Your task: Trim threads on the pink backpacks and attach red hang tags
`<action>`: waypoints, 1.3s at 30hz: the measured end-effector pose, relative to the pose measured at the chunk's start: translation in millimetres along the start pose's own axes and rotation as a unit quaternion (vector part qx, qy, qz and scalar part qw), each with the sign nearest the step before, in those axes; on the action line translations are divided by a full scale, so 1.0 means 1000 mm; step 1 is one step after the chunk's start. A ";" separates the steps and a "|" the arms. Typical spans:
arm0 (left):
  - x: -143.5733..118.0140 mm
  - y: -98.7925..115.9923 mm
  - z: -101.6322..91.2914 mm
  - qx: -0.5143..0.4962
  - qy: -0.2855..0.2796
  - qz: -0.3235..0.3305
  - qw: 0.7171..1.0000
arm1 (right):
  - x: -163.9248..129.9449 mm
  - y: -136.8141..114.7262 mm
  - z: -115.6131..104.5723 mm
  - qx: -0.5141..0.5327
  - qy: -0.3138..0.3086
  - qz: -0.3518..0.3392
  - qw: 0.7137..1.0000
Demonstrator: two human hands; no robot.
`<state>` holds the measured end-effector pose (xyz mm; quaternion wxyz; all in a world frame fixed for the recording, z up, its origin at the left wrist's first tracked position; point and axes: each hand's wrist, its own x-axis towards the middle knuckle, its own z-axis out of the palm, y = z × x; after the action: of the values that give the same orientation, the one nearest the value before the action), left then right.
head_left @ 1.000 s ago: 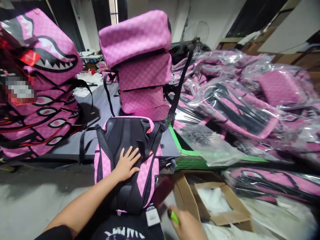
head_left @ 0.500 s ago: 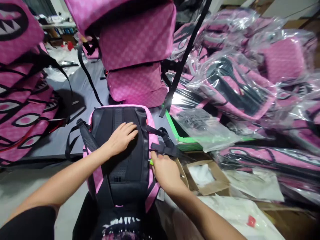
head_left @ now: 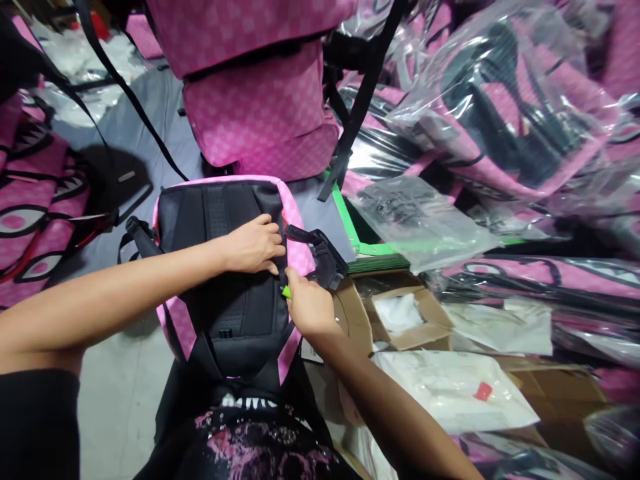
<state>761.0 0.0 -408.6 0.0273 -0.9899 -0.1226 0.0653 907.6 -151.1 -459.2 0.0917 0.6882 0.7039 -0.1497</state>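
A pink backpack (head_left: 225, 220) lies back-side up in front of me, its black padded panel facing me. My left hand (head_left: 255, 245) grips the right edge of that panel, fingers curled. My right hand (head_left: 306, 303) sits at the backpack's right side, closed on a small bright green tool (head_left: 286, 292) whose tip pokes out by the seam. The black shoulder strap (head_left: 320, 253) bunches just above my right hand.
Stacked pink backpacks (head_left: 260, 100) stand behind on a grey table (head_left: 150, 127). Bagged backpacks in clear plastic (head_left: 500, 113) pile up at the right. An open cardboard box (head_left: 400, 317) and flat plastic bags (head_left: 450, 387) lie to the lower right. More shark-print backpacks (head_left: 30, 220) are at left.
My view has tilted down and closer. My left hand slid from flat on the panel to gripping its right edge. My right hand rose with the green tool to the backpack's side.
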 end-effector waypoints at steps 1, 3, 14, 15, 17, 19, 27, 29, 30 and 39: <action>-0.004 -0.010 -0.004 0.006 -0.006 -0.020 1.000 | 0.001 0.000 0.000 0.004 -0.003 0.000 1.000; -0.012 -0.032 -0.012 0.028 0.001 -0.082 0.996 | 0.002 0.000 0.000 0.013 -0.003 -0.001 1.000; -0.024 0.000 0.017 0.051 0.111 -0.035 0.992 | -0.012 0.023 -0.041 0.554 0.192 -0.011 0.810; -0.024 0.001 0.021 0.040 0.117 -0.042 0.991 | -0.008 0.019 -0.043 0.597 0.205 -0.013 0.775; -0.025 0.001 0.027 0.024 0.131 -0.050 0.990 | 0.003 0.009 -0.041 0.668 0.216 -0.033 0.712; -0.029 0.003 0.032 0.014 0.145 -0.063 0.987 | 0.016 0.002 -0.032 0.693 0.206 -0.051 0.690; -0.052 0.021 0.054 0.003 0.216 -0.090 0.972 | 0.025 -0.010 -0.002 0.605 0.312 0.058 0.731; -0.054 0.021 0.060 -0.003 0.243 -0.078 0.967 | 0.021 -0.017 -0.004 0.564 0.295 0.044 0.770; -0.055 0.021 0.062 -0.003 0.252 -0.076 0.965 | 0.021 -0.021 -0.004 0.546 0.290 0.037 0.785; -0.052 0.019 0.065 0.015 0.223 -0.091 0.970 | 0.032 -0.024 0.012 0.434 0.358 -0.007 0.827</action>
<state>707.0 -29.0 -467.9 0.0745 -0.9636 -0.2023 -0.1581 881.3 -125.6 -478.9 -0.4760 0.6571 0.5548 -0.1841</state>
